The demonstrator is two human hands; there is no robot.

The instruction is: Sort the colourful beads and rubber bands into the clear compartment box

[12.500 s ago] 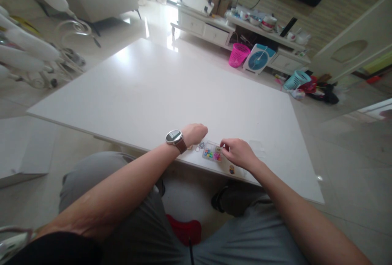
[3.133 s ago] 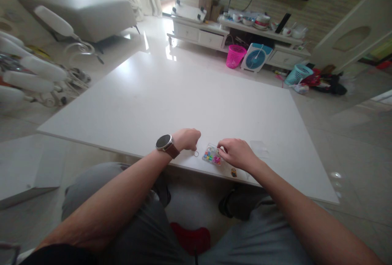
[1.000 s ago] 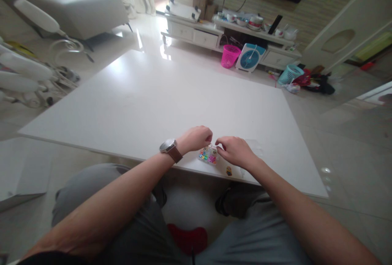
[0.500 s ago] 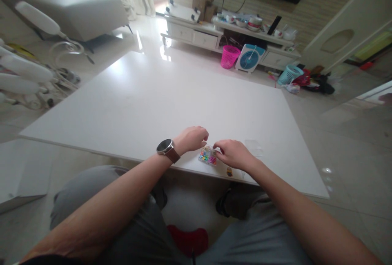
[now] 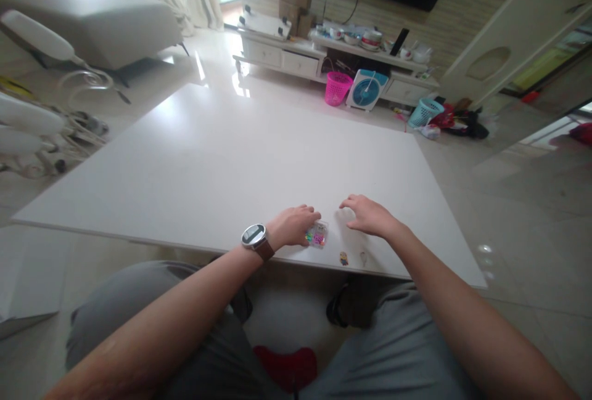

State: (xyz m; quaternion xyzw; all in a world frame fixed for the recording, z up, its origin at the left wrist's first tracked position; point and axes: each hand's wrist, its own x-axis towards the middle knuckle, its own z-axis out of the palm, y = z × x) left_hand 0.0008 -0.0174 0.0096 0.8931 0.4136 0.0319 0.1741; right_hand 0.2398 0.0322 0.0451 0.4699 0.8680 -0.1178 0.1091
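Observation:
A small clear box (image 5: 319, 237) with colourful pieces in its compartments lies near the front edge of the white table (image 5: 259, 159). My left hand (image 5: 298, 225), with a watch on its wrist, rests over the left part of the box, its fingers bent around the far left corner. To the right, my right hand (image 5: 367, 216) hovers over the table with thumb and fingers apart and nothing between them. A small yellow and blue figure (image 5: 343, 258) lies in front of the box. Beside it is a small clear item (image 5: 363, 258), too faint to make out.
Beyond the table stand a pink basket (image 5: 337, 88), a blue and white fan (image 5: 367, 89) and a light blue basket (image 5: 425, 112). A low cabinet (image 5: 300, 63) runs along the wall. My knees are under the front edge.
My right hand has moved away from the box to the right and opened. My left hand has come down over the box's left part. The view has shifted slightly.

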